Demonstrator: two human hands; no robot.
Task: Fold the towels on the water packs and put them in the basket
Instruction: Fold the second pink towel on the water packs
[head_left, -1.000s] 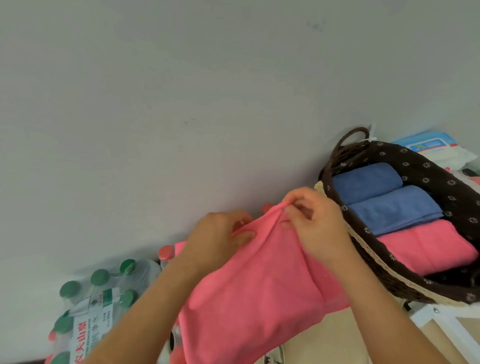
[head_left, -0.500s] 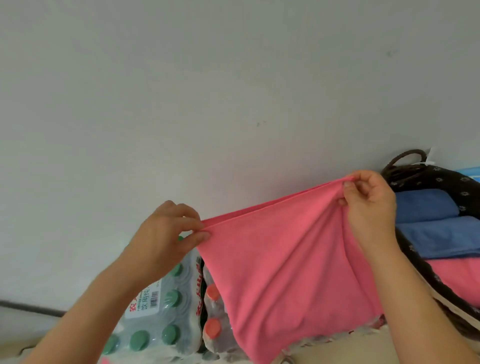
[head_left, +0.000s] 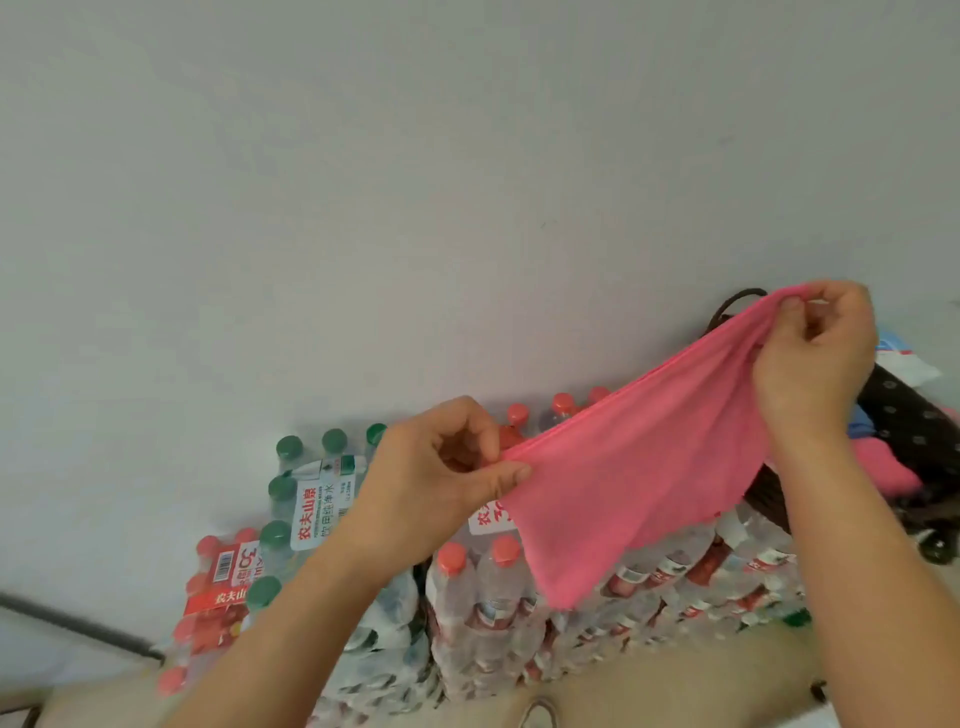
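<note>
Left hand (head_left: 441, 478) and right hand (head_left: 815, 364) each pinching a top corner of a pink rectangular microfibre towel (head_left: 639, 478), stretched in the air between them, pale grey wall (head_left: 363, 208) behind, shrink-wrapped packs of plastic water bottles (head_left: 488, 613) below the towel, dark brown dotted-lined woven basket (head_left: 904, 415) at right, folded pink cloth (head_left: 883, 473) inside

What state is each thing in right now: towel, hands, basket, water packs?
Pink microfibre towel: unfolded, held in the air, stretched between both hands, lower edge hanging free.
Left hand: pinches the towel's lower corner.
Right hand: pinches the other corner, raised higher.
Dark brown basket with dotted liner: mostly hidden behind the right arm, second pink towel inside.
Shrink-wrapped water bottle packs: wrapped, caps on.
</note>
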